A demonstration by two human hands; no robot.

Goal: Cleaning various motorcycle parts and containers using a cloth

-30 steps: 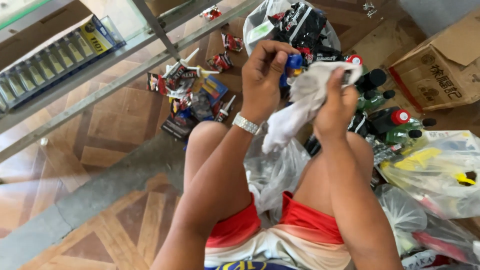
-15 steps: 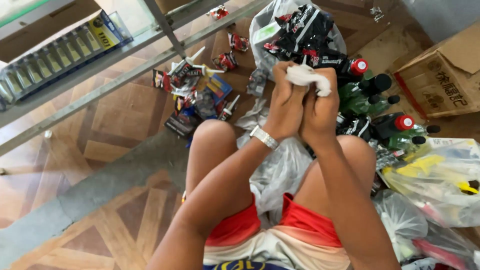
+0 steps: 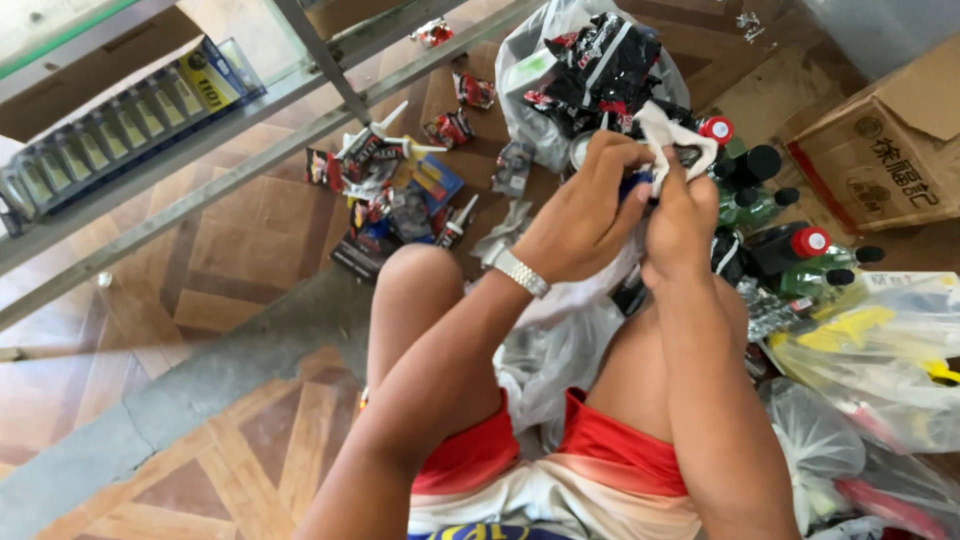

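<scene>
**A:** What are the hands doing?

**B:** Both are raised above the knees, pressed close together. The left hand [image 3: 580,215], with a silver watch [image 3: 521,272] on its wrist, curls round a small dark blue object [image 3: 634,184], mostly hidden. The right hand [image 3: 682,215] pinches a white cloth [image 3: 672,140], which sticks up at twelve o'clock from the fingers.

**B:** The cloth looks light, soft and limp; it would fold wherever it is pinched, so a bunched grip suits it. I judge the blue object small and rigid, best held round its body.

**A:** And the arms?

**B:** Both forearms run up from six o'clock, elbows bent, over bare knees. Bottles [image 3: 790,250] with red and black caps stand at three o'clock; a clear plastic bag [image 3: 560,350] lies between the legs.
</scene>
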